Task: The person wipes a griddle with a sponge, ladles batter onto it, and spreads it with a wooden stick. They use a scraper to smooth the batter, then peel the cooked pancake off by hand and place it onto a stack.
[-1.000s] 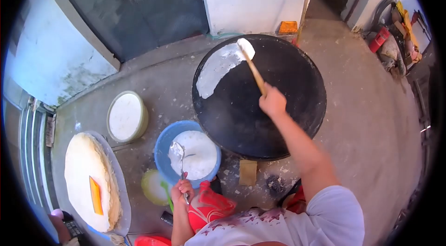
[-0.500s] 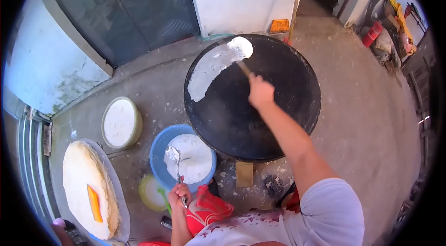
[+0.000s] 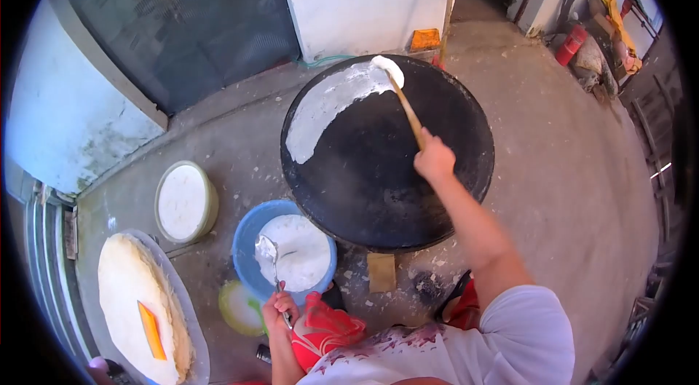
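Note:
My right hand [image 3: 435,158] is closed around the wooden handle of a batter spreader [image 3: 409,114], whose head lies near the far edge of a big round black griddle [image 3: 393,188]. A curved band of white batter [image 3: 324,105] runs from the griddle's left side up to the spreader. My left hand [image 3: 279,309] grips the handle of a metal ladle [image 3: 267,248], its batter-coated bowl hanging over a blue basin [image 3: 243,258]. White batter [image 3: 300,263] fills much of the basin.
Left of the basin stands a pale green tub [image 3: 212,207] of white mixture. A stack of large thin pancakes [image 3: 127,276] lies at lower left with an orange scraper [image 3: 151,330] on top. A small green bowl [image 3: 234,318] and a tan block [image 3: 381,273] are on the floor.
My right hand has moved right and slightly nearer, and the spreader has turned with it, its head a little further right. The batter band reaches slightly further. My left hand keeps the ladle over the basin.

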`<move>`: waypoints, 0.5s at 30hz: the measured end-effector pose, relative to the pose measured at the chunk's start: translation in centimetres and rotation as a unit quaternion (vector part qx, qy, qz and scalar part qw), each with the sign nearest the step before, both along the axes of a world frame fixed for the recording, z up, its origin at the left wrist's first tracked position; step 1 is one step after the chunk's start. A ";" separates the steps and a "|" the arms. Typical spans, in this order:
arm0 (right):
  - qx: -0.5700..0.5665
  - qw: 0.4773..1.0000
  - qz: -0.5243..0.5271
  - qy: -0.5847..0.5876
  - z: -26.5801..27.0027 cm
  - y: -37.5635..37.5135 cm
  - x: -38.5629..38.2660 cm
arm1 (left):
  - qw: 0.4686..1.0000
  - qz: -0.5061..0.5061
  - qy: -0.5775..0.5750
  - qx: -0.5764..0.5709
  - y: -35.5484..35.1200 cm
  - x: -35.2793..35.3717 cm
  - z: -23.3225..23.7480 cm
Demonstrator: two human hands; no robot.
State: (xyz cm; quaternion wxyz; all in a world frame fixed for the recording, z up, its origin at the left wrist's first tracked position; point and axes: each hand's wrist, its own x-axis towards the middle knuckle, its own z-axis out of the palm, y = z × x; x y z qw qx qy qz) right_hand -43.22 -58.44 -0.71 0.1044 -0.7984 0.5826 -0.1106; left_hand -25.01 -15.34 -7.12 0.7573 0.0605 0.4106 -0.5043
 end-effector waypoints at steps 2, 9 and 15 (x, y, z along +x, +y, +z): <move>0.014 0.999 0.012 -0.031 0.7 2.5 2.8 | 1.000 0.007 -0.005 0.018 -0.4 -0.1 0.1; -0.046 0.997 0.023 0.052 0.5 -2.8 1.5 | 1.000 0.007 -0.008 0.026 0.6 0.0 0.5; -0.026 0.987 0.134 0.080 -0.7 4.3 1.1 | 0.998 0.013 -0.023 0.057 -0.8 -0.3 1.0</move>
